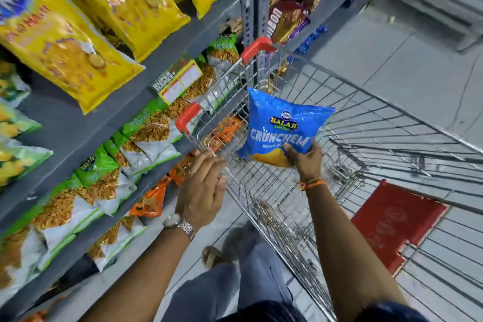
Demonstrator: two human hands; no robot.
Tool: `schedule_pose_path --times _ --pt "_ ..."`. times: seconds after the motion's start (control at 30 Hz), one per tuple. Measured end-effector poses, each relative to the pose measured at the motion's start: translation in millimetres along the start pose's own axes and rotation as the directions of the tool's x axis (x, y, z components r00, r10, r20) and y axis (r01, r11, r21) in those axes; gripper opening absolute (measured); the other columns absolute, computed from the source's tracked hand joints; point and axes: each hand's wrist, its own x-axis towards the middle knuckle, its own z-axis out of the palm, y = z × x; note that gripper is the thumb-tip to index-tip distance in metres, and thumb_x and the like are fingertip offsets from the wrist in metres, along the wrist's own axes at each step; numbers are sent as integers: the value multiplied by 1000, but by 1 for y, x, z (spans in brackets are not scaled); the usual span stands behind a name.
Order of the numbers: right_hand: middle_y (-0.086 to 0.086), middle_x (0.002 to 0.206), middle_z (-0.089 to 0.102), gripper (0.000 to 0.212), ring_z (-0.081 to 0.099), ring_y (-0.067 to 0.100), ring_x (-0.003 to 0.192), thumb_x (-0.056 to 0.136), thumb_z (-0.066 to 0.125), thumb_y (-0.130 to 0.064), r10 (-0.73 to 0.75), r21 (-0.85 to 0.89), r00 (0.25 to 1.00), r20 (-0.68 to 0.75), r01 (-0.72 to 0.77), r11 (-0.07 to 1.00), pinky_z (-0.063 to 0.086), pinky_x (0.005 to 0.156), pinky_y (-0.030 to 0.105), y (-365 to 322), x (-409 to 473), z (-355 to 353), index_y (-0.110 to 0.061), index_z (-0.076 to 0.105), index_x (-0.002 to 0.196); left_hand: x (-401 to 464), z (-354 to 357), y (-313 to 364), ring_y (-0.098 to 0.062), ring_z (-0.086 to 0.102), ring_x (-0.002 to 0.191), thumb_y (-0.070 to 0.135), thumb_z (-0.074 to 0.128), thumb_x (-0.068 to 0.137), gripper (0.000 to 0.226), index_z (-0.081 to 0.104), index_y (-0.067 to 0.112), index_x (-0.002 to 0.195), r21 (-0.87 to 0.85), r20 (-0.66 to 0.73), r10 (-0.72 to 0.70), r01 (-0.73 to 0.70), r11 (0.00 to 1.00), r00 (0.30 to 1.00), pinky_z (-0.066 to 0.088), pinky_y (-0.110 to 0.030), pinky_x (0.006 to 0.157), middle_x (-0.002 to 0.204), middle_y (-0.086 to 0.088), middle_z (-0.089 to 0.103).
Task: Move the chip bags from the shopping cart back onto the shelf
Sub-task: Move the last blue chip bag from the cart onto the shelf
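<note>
My right hand (304, 158) grips the lower edge of a blue chip bag (281, 123) and holds it up over the wire shopping cart (366, 123). My left hand (202, 188) hovers with fingers apart and empty beside the cart's near-left rim, close to the shelf. The grey metal shelf (86, 123) runs along the left, stocked with yellow bags (60, 42) on top, green-and-white bags (104, 180) lower, and orange bags (151, 198) on the row beneath.
The cart has red corner guards (187, 116) and stands tight against the shelf. A red mat (392, 225) lies on the tiled floor under the cart. More snack packs (290, 18) fill the far shelf bay. My legs and a sandalled foot (217, 256) stand between shelf and cart.
</note>
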Motion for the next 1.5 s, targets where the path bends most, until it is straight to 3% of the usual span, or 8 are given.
schedule_pose_path --times 0.17,0.33,0.57,0.7,0.83,1.2,1.33,1.5 --pt "-11 91 80 34 75 10 85 80 75 10 -164 38 984 68 161 986 60 72 27 -115 -37 29 -14 71 104 1 -65 21 -26 48 138 45 32 108 52 64 9 127 18 19 61 -61 998 998 18 -32 127 132 -8 65" --pt "-1 97 79 31 74 19 91 77 78 6 -386 134 910 153 368 920 60 79 33 -260 -89 64 -13 73 102 7 -187 47 -26 44 144 38 45 102 45 61 12 136 148 -259 122 -86 985 958 22 -40 127 144 -2 58" --pt "-8 99 80 50 75 13 89 59 89 -37 -647 364 703 296 543 757 61 76 27 -456 -179 130 -23 74 105 -24 -355 54 -31 45 142 33 52 97 49 61 6 137 353 -662 180 91 931 728 23 -46 127 144 -7 58" --pt "-13 81 79 25 74 3 73 64 80 -20 -732 485 549 404 550 680 58 65 18 -530 -217 179 -21 74 89 -57 -411 29 -36 49 137 31 51 95 50 60 3 136 396 -779 165 270 878 605 21 -47 127 140 -14 60" --pt "-13 59 72 19 61 -3 45 88 64 5 -675 455 511 532 499 737 46 42 12 -565 -224 240 -12 63 96 -86 -431 -7 -40 55 127 28 51 94 50 60 -1 134 384 -811 103 391 837 575 28 -51 124 137 -19 61" --pt "-12 70 74 13 66 6 60 86 76 -9 -549 233 448 706 585 777 46 52 19 -592 -184 327 -19 69 92 -87 -446 -36 -39 63 104 28 52 95 41 70 -1 119 365 -898 147 515 775 414 44 -53 107 116 -18 68" --pt "-1 119 71 62 71 10 105 79 82 -10 -541 165 397 741 673 721 58 77 18 -589 -172 321 -11 51 132 -82 -439 -34 -34 56 105 27 51 94 41 71 1 118 338 -922 153 546 767 356 36 -45 113 114 -18 69" --pt "-7 128 63 89 65 -8 107 69 89 -4 -620 181 357 699 750 636 55 80 12 -575 -168 321 -17 39 141 -78 -441 -31 -34 54 104 26 51 93 41 71 -1 115 325 -929 153 544 773 336 31 -38 117 111 -20 69"
